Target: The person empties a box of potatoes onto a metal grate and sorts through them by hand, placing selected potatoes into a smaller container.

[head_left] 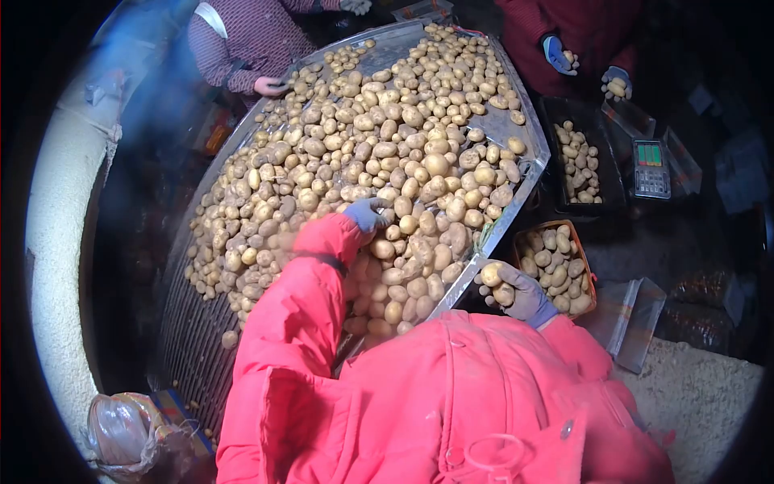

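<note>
At the table's (189,331) far left edge, a co-worker's hand (270,86) touched the heap (387,129). Our gloved left hand (367,214) lay on that heap towards the table's near right edge, fingers curled; we could not tell whether it gripped a potato. Our right hand (526,297) hung just past that edge, clasping a few potatoes (492,275) beside the orange crate (591,278). We judged them firm, rounded, dusty and fairly light, best cupped whole in the palm.
</note>
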A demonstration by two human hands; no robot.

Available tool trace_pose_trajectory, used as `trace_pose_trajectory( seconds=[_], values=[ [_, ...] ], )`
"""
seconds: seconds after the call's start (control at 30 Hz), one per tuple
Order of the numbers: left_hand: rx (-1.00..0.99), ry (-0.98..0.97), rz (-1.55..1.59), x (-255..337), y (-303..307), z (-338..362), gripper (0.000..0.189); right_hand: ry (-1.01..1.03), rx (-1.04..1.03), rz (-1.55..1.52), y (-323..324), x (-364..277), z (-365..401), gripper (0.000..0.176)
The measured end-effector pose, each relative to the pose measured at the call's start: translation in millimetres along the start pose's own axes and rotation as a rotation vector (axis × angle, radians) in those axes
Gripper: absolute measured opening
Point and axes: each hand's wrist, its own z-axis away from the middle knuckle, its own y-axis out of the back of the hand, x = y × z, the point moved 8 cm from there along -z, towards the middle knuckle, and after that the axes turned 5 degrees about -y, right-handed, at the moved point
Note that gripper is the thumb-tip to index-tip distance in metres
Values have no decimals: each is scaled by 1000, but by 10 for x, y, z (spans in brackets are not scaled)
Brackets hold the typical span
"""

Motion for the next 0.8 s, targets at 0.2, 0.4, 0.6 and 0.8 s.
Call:
trace_pose_trajectory(
  seconds=[0.2,0.4,0.6,0.8],
  values=[
    [78,-136,338,603,-122,658,51,-58,-180,-169,-233,-83,-140,50],
    [-27,-417,-172,1544,-1213,1165,61,35,-194,-349,-217,-78,-382,51],
    [-10,-284,481,1172,-1398,902,46,147,-28,-598,606,-246,204,48],
    [-55,129,1252,820,-1587,1123,43,942,736,-708,3596,-129,2027,28]
  ],
)
